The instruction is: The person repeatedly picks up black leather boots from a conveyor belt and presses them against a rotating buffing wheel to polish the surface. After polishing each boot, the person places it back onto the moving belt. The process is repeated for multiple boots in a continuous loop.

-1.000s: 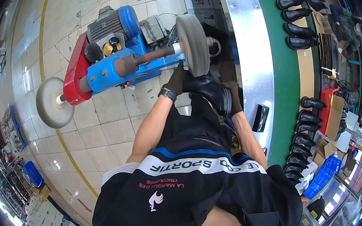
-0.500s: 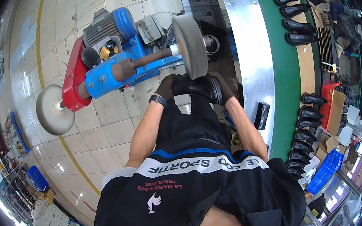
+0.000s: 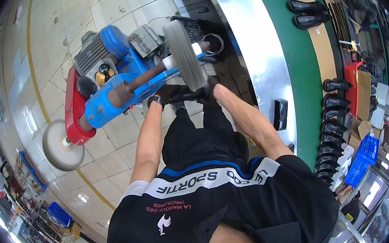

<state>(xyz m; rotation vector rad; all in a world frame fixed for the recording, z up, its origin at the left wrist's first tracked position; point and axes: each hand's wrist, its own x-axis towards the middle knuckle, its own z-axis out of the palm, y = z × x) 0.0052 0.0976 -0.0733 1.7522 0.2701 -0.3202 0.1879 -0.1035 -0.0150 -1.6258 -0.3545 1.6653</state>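
Nearest to you is your own black shirt with its white and blue band across the shoulders, and both your bare forearms run out from it toward the machine. Your left hand wears a dark glove and is clamped on a dark item pressed up against the near edge of the grey buffing wheel. Your right hand grips the same piece from the right side, so the two hands sit nearly touching, just under the wheel. What that piece is exactly, I can't tell; it's too dark and mostly covered.

The wheel spins on a shaft out of a blue polishing machine with a red base, and a second, paler round pad hangs off its left end.

To the right, a small black box rests on the shiny metal bench. Past that, a green strip carries rows of black shoes, with a red crate and open cardboard boxes behind them, and a blue crate nearer you on the right.
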